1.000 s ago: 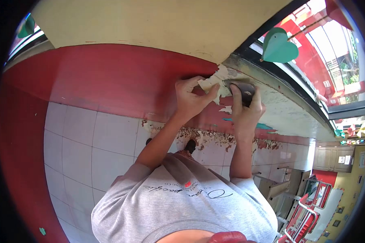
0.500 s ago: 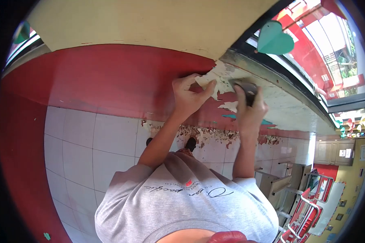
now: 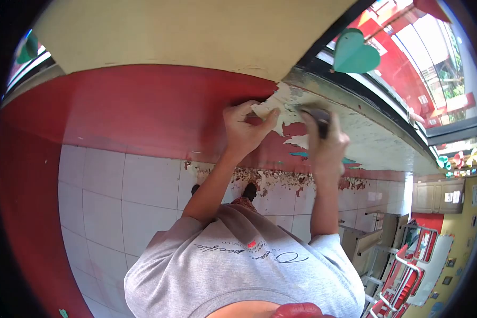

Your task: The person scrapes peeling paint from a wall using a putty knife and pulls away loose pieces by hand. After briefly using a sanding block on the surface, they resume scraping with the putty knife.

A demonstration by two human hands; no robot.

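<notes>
My left hand (image 3: 247, 129) pinches a loose, pale-backed flap of peeling paint (image 3: 264, 108) at the edge of the red wall paint (image 3: 159, 100). Just right of it, my right hand (image 3: 326, 143) is closed around a dark scraper (image 3: 318, 117), blurred by motion. The scraper's front edge is against the bare, pale patch of wall (image 3: 288, 100) beside the flap. Below the hands, ragged red paint with bits of turquoise (image 3: 300, 154) borders the scraped area.
Paint chips (image 3: 281, 178) litter the tiled floor (image 3: 151, 177) along the wall's foot. A window frame (image 3: 355, 85) with a green paper heart (image 3: 356, 52) is at upper right. Desks (image 3: 361, 241) and red chairs (image 3: 403, 275) stand at lower right.
My right hand and the scraper have shifted slightly left, toward the flap. My left hand keeps its pinch, moved a little left. The whole view has shifted slightly.
</notes>
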